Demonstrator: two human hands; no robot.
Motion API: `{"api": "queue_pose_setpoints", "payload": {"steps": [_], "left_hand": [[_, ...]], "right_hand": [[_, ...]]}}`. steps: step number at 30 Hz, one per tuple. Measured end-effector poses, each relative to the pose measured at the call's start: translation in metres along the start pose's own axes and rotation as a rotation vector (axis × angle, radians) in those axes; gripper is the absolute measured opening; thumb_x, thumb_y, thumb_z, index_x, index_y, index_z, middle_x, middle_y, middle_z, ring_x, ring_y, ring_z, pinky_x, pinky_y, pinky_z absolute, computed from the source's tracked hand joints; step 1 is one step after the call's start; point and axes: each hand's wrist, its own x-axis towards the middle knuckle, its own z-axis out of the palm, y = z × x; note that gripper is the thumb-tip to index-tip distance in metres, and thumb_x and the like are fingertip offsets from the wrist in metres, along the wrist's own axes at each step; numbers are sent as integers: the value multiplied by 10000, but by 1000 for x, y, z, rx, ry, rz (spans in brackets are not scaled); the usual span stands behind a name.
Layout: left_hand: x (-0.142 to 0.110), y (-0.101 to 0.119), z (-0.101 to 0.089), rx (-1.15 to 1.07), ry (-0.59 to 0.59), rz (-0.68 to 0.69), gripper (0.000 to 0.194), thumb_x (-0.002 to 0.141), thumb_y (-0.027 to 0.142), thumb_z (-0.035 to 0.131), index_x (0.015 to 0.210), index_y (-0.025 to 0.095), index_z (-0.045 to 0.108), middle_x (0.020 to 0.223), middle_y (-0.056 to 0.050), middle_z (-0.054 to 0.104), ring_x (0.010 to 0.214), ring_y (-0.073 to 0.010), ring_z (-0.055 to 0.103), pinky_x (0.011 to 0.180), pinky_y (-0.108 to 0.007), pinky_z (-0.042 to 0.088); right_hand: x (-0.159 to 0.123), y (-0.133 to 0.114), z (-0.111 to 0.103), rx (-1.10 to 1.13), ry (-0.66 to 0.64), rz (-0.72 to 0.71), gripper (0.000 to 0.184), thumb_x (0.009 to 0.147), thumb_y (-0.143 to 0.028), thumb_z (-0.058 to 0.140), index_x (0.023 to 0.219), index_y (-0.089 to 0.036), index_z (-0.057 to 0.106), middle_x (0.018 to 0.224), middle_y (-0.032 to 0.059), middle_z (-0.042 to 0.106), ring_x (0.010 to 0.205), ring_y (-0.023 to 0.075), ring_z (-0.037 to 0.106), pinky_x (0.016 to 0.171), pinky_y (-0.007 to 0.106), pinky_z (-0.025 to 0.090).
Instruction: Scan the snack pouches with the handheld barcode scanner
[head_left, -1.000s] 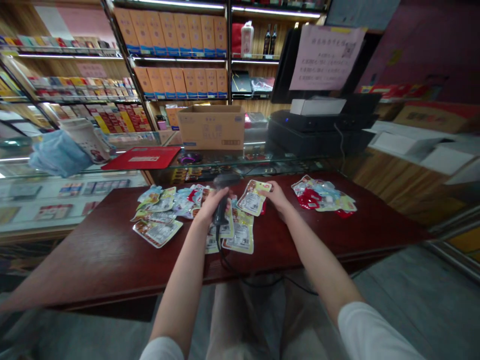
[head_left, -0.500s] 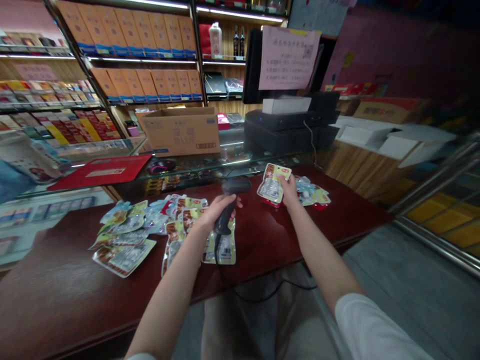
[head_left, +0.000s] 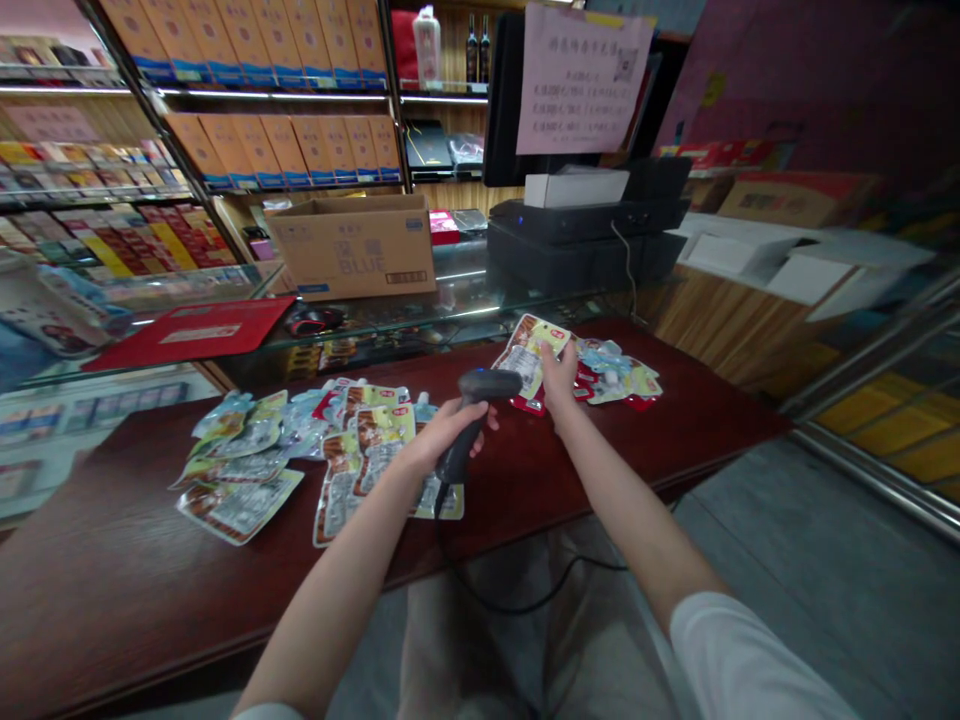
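My left hand [head_left: 452,432] is wrapped round the handle of a black barcode scanner [head_left: 463,440], its head pointing right. In my right hand [head_left: 556,376] is a flat snack packet [head_left: 531,345], yellow-green and brown with a silvery printed panel, tilted up in front of the scanner head. Just beyond that hand lies a small pile of packets [head_left: 619,375], some with red edges and some pale blue. Left of the scanner, several similar snack packets [head_left: 384,425] overlap on the dark red tabletop, partly hidden by my left forearm. Farther left is another spread of packets [head_left: 244,500].
The red-brown table [head_left: 97,590] stands before a glass counter. On the counter are a cardboard box [head_left: 352,250], a red folder [head_left: 195,335], a computer mouse [head_left: 313,320] and a black monitor with a paper notice [head_left: 585,85]. The scanner's cable [head_left: 525,607] hangs over the table's front edge.
The snack packet in my right hand has moved left, closer to the scanner. The scanner has shifted slightly right, its head now nearly at the packet. The view has tipped down a little.
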Motion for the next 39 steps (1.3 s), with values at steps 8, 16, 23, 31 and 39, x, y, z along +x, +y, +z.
{"api": "queue_pose_setpoints", "payload": {"steps": [8,16,23,31,39], "left_hand": [[0,-2,6,39,40,0,411,752,527,711,785,136,589,660,-21,632,410,-83,520,383,-212,397],[-4,1,10,-17,74,0,506,719,561,760,910,113,624,805,-78,717,421,-76,528,376,-213,398],[-3,1,1,-22,101,30,566,706,594,753,970,111,622,910,-102,730,445,-74,532,384,-222,414],[-4,4,2,-20,89,36,589,682,605,760,968,110,619,897,-99,723,446,-75,525,383,-229,404],[-6,8,0,-43,116,40,579,682,601,762,961,114,618,888,-90,719,440,-72,528,389,-222,404]], "right_hand": [[-3,-3,-2,2,-52,-25,449,872,-547,497,1174,-222,571,1077,90,675,960,224,645,876,371,534],[-2,-3,-1,68,-31,21,416,862,-504,524,1180,-235,523,1102,82,668,1017,228,654,925,394,532],[46,2,-33,216,242,133,276,868,-388,543,1090,-238,476,1111,73,654,986,199,691,883,408,580],[82,27,-92,176,296,317,341,823,-557,579,845,-244,448,917,31,591,864,194,659,718,379,610],[65,15,-86,-9,354,100,332,724,-275,691,991,-223,500,984,21,560,983,189,614,995,421,495]]}}
